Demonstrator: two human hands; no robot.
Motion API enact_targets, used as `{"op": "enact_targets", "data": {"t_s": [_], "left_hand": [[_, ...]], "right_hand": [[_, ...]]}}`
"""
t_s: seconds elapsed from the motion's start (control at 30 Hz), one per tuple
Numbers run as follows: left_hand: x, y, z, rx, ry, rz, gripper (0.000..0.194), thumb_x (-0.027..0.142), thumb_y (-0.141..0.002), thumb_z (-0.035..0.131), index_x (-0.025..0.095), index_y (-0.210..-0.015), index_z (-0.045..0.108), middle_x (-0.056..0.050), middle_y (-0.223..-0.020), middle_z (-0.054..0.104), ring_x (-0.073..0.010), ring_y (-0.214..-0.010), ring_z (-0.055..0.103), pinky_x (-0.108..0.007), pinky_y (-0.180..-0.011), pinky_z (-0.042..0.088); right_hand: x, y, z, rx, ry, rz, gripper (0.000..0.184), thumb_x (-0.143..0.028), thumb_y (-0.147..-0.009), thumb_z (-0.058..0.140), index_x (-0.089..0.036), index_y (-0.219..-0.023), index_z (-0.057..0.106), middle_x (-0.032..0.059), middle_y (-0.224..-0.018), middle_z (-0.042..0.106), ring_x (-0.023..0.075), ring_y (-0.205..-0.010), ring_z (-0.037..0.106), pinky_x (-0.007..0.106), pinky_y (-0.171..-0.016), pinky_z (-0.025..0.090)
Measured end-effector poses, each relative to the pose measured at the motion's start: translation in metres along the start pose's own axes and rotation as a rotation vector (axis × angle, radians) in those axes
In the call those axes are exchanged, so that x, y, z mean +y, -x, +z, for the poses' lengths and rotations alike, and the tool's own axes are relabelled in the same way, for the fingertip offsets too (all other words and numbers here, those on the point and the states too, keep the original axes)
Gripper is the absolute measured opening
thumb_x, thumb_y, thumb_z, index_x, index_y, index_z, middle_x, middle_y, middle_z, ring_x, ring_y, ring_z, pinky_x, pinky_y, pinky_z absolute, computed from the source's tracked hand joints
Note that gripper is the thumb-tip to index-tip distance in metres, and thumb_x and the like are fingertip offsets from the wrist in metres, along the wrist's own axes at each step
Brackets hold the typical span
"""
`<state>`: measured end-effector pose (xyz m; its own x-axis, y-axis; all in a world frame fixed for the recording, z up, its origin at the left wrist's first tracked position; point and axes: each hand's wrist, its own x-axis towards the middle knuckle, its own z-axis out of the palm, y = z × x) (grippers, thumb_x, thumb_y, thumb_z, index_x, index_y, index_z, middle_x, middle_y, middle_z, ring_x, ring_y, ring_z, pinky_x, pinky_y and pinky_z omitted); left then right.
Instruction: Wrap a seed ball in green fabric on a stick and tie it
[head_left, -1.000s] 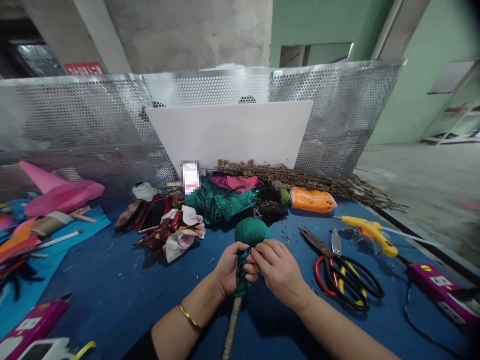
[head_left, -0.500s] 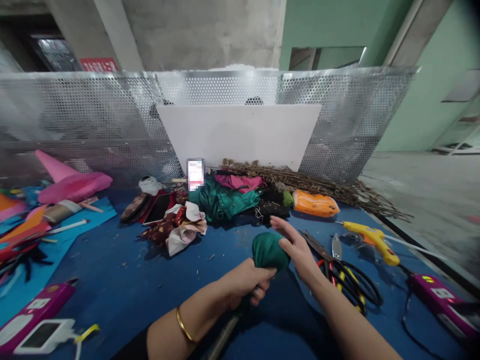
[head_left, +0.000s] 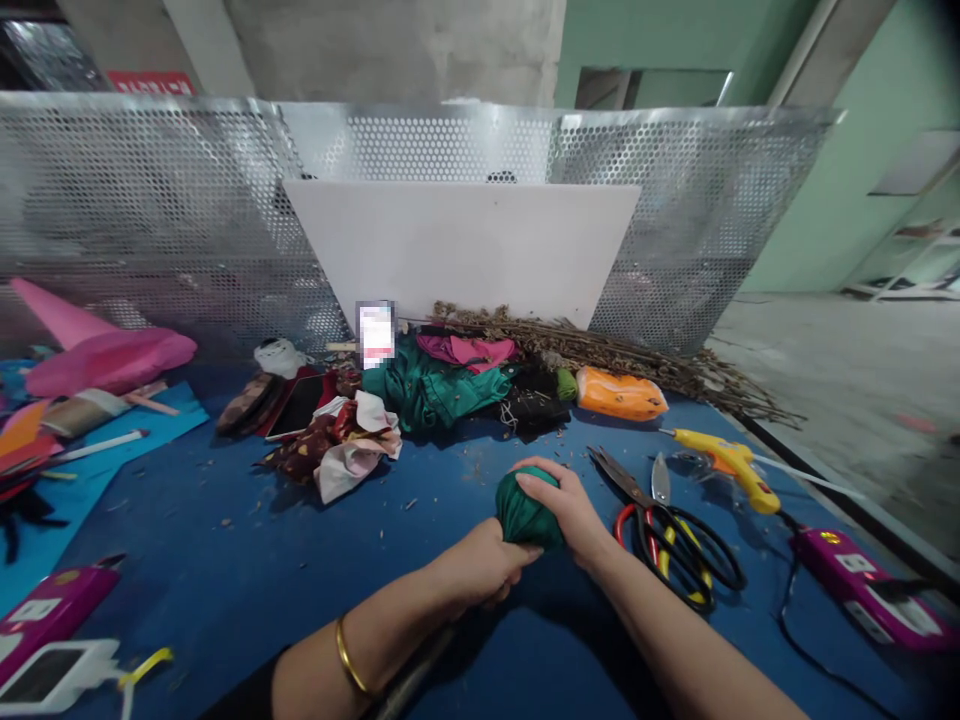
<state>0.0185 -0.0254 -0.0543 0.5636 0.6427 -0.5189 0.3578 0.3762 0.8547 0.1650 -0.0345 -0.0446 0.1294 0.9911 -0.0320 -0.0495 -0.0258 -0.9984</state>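
Observation:
A round ball wrapped in dark green cloth (head_left: 517,512) sits at the top of a stick (head_left: 420,672), above the blue table. My left hand (head_left: 484,560) is closed around the gathered cloth just under the ball. From the right, my right hand (head_left: 564,500) cups the ball, fingers curved over its top and side. The stick runs down toward me beneath my left forearm and is partly hidden by it. To the right of my right hand lie black-handled scissors (head_left: 637,495) and red- and yellow-handled pliers (head_left: 664,530).
A yellow glue gun (head_left: 727,465) and a purple power strip (head_left: 862,585) with cords lie at right. Green fabric (head_left: 442,390), patterned cloth (head_left: 360,455), an orange packet (head_left: 622,393) and dried stalks (head_left: 637,355) line the back. A white board (head_left: 465,250) leans behind them.
My right hand has come down from beside the ball and now rests on it, fingers curved around. My left hand keeps its grip under the ball. The view has shifted slightly.

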Motion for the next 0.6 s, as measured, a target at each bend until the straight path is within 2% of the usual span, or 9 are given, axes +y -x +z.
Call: {"op": "enact_targets", "data": {"t_s": [0.1, 0.17, 0.23, 0.33, 0.4, 0.47, 0.6], "left_hand": [[-0.002, -0.003, 0.000, -0.017, 0.027, 0.045, 0.024, 0.031, -0.074, 0.063, 0.020, -0.058, 0.049, 0.007, -0.039, 0.040, -0.0075, -0.029, 0.031, -0.021, -0.033, 0.020], [-0.005, -0.005, 0.000, -0.005, 0.047, 0.136, 0.017, 0.029, -0.072, 0.064, 0.019, -0.064, 0.054, 0.006, -0.041, 0.043, -0.0093, -0.035, 0.036, -0.022, -0.038, 0.026], [-0.006, -0.006, 0.001, 0.023, 0.036, 0.261, 0.010, 0.025, -0.070, 0.066, 0.017, -0.073, 0.060, 0.002, -0.050, 0.053, -0.0135, -0.047, 0.047, -0.023, -0.047, 0.035], [-0.005, -0.003, 0.003, 0.071, -0.077, 0.364, 0.024, 0.023, -0.069, 0.064, 0.015, -0.091, 0.064, -0.006, -0.077, 0.067, -0.0226, -0.078, 0.059, -0.027, -0.066, 0.044], [-0.003, 0.000, 0.004, 0.100, -0.229, 0.308, 0.035, 0.028, -0.071, 0.062, 0.016, -0.105, 0.061, -0.008, -0.095, 0.068, -0.0261, -0.093, 0.059, -0.030, -0.077, 0.045], [-0.001, 0.003, 0.005, 0.114, -0.384, 0.224, 0.042, 0.033, -0.075, 0.059, 0.017, -0.114, 0.058, -0.009, -0.106, 0.067, -0.0269, -0.099, 0.059, -0.032, -0.083, 0.045], [0.004, 0.006, 0.006, 0.136, -0.540, 0.158, 0.043, 0.036, -0.077, 0.056, 0.016, -0.116, 0.056, -0.010, -0.106, 0.068, -0.0274, -0.095, 0.062, -0.034, -0.081, 0.047]], "right_hand": [[-0.004, -0.002, -0.009, -0.088, -0.008, -0.010, 0.041, -0.053, -0.072, 0.063, -0.018, -0.094, 0.068, 0.0054, -0.092, 0.068, 0.0224, -0.087, 0.060, 0.033, -0.079, 0.045], [-0.006, -0.003, -0.012, -0.068, 0.014, -0.025, 0.047, -0.058, -0.075, 0.059, -0.018, -0.098, 0.068, 0.0075, -0.100, 0.068, 0.0249, -0.095, 0.059, 0.036, -0.086, 0.043], [-0.008, -0.003, -0.011, -0.019, 0.108, -0.018, 0.049, -0.060, -0.075, 0.057, -0.018, -0.095, 0.069, 0.0076, -0.099, 0.069, 0.0259, -0.098, 0.058, 0.037, -0.089, 0.041], [-0.007, -0.001, -0.003, 0.035, 0.243, 0.048, 0.043, -0.056, -0.071, 0.062, -0.017, -0.086, 0.071, 0.0059, -0.088, 0.069, 0.0246, -0.089, 0.059, 0.034, -0.082, 0.043], [-0.005, 0.000, 0.003, 0.079, 0.257, 0.078, 0.034, -0.049, -0.070, 0.064, -0.016, -0.080, 0.070, 0.0046, -0.080, 0.068, 0.0223, -0.082, 0.059, 0.031, -0.075, 0.044], [-0.003, 0.000, 0.005, 0.115, 0.272, 0.065, 0.026, -0.041, -0.070, 0.062, -0.016, -0.076, 0.068, 0.0037, -0.076, 0.067, 0.0202, -0.077, 0.059, 0.029, -0.072, 0.044], [-0.004, 0.001, 0.000, 0.086, 0.302, 0.031, 0.027, -0.041, -0.072, 0.060, -0.016, -0.079, 0.069, 0.0047, -0.081, 0.068, 0.0203, -0.079, 0.059, 0.030, -0.074, 0.044]]}}
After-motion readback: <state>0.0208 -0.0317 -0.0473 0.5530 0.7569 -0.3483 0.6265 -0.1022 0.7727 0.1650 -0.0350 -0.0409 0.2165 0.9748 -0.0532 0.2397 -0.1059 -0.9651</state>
